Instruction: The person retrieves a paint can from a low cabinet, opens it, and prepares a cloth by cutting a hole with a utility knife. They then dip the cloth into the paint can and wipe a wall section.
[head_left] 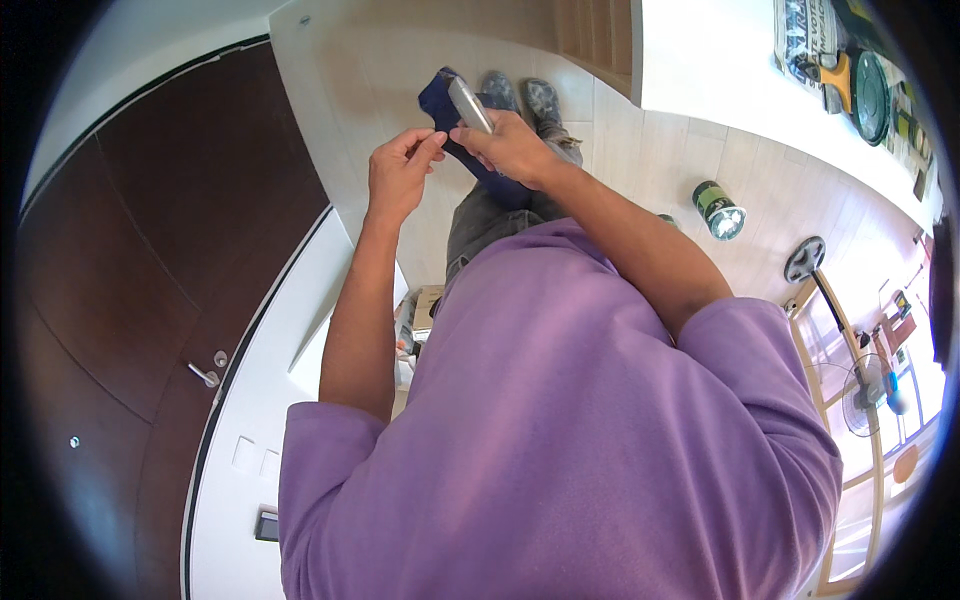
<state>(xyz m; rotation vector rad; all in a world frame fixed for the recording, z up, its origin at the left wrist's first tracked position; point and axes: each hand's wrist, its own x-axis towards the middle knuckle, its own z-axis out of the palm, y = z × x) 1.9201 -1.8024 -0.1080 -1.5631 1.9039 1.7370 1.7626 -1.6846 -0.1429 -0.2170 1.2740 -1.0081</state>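
My right hand point(515, 150) is closed around a silver-grey, elongated tool point(468, 105) with a rounded end, shaped like a utility knife handle. No blade can be made out on it. Close beside it, my left hand point(395, 180) has its thumb and forefinger pinched together. Whatever lies between those fingertips is too small to tell. Dark blue cloth point(437, 100) shows behind and below both hands, reaching down in front of my legs. My hands are partly over it, and I cannot tell whether the left fingertips grip its edge.
At the left stands a dark brown door point(150, 250) with a lever handle point(203, 375). A can with a green label point(718, 208) is on the pale floor, right of my legs. The white counter point(710, 70) at the upper right carries a yellow-handled brush point(838, 80) and a round green lid point(870, 98).
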